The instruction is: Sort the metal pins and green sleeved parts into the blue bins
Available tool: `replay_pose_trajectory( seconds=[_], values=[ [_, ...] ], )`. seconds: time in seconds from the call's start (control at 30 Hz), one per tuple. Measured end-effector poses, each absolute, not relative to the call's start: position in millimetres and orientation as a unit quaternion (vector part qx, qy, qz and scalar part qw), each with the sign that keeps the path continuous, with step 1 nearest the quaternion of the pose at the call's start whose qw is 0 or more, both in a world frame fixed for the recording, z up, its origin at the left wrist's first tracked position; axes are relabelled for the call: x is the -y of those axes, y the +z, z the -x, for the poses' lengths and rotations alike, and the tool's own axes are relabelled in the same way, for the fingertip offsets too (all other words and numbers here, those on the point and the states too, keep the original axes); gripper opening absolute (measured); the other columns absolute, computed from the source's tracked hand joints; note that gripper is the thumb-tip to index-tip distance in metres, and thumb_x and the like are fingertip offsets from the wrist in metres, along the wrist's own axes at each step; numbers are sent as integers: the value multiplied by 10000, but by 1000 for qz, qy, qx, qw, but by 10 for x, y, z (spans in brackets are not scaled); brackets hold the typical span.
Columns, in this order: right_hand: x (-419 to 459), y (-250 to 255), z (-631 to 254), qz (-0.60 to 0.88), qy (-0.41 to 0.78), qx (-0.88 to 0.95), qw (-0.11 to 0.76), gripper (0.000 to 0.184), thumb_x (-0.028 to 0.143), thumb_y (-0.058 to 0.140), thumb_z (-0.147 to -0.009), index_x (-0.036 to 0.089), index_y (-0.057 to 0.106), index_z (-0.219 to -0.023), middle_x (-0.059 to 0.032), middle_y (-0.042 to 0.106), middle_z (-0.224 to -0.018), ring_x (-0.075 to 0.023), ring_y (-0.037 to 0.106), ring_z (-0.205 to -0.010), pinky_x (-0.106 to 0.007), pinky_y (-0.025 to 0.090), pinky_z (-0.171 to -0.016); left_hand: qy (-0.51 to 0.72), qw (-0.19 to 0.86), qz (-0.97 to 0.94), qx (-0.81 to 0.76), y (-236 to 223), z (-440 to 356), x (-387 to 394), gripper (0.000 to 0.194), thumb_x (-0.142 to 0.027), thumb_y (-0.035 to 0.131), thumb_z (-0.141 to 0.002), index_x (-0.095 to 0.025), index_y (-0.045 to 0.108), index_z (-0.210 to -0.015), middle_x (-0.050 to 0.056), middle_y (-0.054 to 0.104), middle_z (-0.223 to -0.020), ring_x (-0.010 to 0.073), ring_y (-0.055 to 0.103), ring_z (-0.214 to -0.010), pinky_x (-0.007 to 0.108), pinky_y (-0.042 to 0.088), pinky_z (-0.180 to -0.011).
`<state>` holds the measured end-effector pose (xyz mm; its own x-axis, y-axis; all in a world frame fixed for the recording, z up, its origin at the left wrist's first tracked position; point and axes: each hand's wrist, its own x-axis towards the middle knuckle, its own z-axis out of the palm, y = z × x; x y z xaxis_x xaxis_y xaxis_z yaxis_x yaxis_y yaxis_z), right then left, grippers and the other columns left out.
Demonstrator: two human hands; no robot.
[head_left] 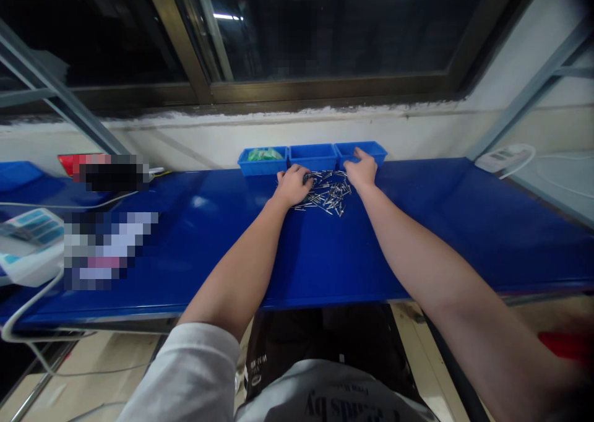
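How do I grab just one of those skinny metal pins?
Probably pinch it across its shaft, from above. The metal pins are thin and lie on the blue table, many crossing each other, so one at the near edge should come free easiest.

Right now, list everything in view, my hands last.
Table: one, blue, centre
Bins: three, blue, table back
Green contents: uncounted, green, left bin
Metal pins: many, silver, on table
Blue object: one, blue, far left
White device: one, white, left
White box: one, white, back right
Red objects: two, red, both sides
Blurred items: uncounted, mixed, left
Cables: several, white, both sides
Metal frames: two, grey, both sides
Window: one, brown frame, behind
Wall: one, white, behind
Shirt: one, pale, below
Left hand: one, bare, by pins
Right hand: one, bare, at right bin
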<state>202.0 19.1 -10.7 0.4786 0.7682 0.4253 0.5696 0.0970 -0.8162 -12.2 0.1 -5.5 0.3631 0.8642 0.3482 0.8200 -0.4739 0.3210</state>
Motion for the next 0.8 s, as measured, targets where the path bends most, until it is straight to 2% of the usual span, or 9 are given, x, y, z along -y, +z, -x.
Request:
replay_pose_trajectory(
  seconds=[0.13, 0.2, 0.33, 0.43, 0.53, 0.63, 0.8],
  values=[
    [-226, -144, -2042, 663, 91, 516, 534, 691, 151, 645, -709, 150, 571, -1396, -141, 643, -1342, -322, 593, -1259, -493, 457, -1098, 235, 49, -827, -508, -62, 124, -6, 275, -336, 498, -957, -219, 643, -1159, 101, 621, -1307, 291, 506, -1287, 482, 343, -1038],
    [-224, -150, -2033, 652, 73, 536, 531, 671, 152, 634, -720, 150, 577, -1389, -137, 660, -1303, -308, 615, -1222, -475, 466, -1085, 234, 50, -828, -508, -59, 123, -3, 275, -333, 501, -955, -218, 647, -1157, 98, 623, -1297, 291, 509, -1283, 482, 344, -1040],
    [-160, -135, -1946, 602, 73, 610, 510, 418, 173, 628, -744, 131, 728, -1148, -90, 750, -984, -238, 696, -937, -409, 533, -951, 234, 51, -829, -506, -61, 123, -4, 264, -329, 514, -944, -224, 658, -1138, 95, 638, -1272, 293, 525, -1264, 488, 352, -1034],
    [-81, -112, -1846, 549, 109, 694, 454, 263, 264, 689, -750, 155, 781, -972, -57, 737, -807, -203, 666, -774, -367, 534, -828, 237, 49, -832, -500, -75, 127, -17, 253, -326, 517, -938, -225, 670, -1112, 102, 651, -1241, 297, 548, -1233, 499, 361, -1021],
    [-22, -93, -1763, 509, 116, 768, 372, 213, 312, 740, -727, 195, 800, -895, -42, 731, -793, -191, 637, -742, -347, 502, -773, 232, 48, -834, -498, -85, 131, -27, 238, -317, 516, -936, -232, 677, -1088, 98, 659, -1220, 291, 559, -1216, 496, 370, -1011],
    [-11, -90, -1725, 489, 109, 811, 302, 102, 249, 748, -712, 224, 810, -789, -26, 726, -761, -190, 625, -742, -335, 474, -763, 231, 49, -833, -499, -84, 131, -25, 226, -301, 524, -929, -229, 678, -1078, 95, 658, -1230, 283, 561, -1216, 494, 367, -1016],
    [-51, -107, -1731, 496, 112, 812, 287, 100, 187, 729, -734, 244, 811, -733, -4, 734, -737, -183, 626, -741, -319, 452, -767, 233, 49, -834, -497, -75, 127, -11, 238, -311, 517, -936, -212, 681, -1077, 102, 658, -1232, 283, 568, -1204, 498, 371, -1011]
  ],
)
